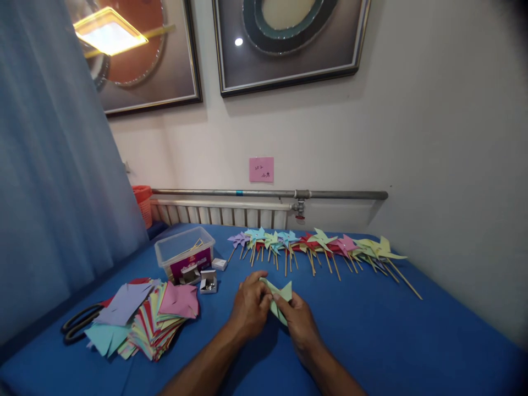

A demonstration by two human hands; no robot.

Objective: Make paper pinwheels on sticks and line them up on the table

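Observation:
A pale green paper sheet (284,290), partly folded with pointed corners, is between my two hands over the blue-covered table. Its left side is pinched by my left hand (251,306), whose fingers are closed. My right hand (300,325) grips the right side, thumb on top of the paper. Whether a pin is at the paper's middle I cannot tell. To the left lie a fanned stack of coloured paper pieces (154,324) with cut corners and, beside it, black-handled scissors (74,324).
Several finished paper pinwheels (324,240) on sticks lie in a row at the back. A clear plastic tub (185,252) with sticks stands at the left, near an opened small box (208,282) of metal bits. A radiator (223,213) and pipe run along the wall.

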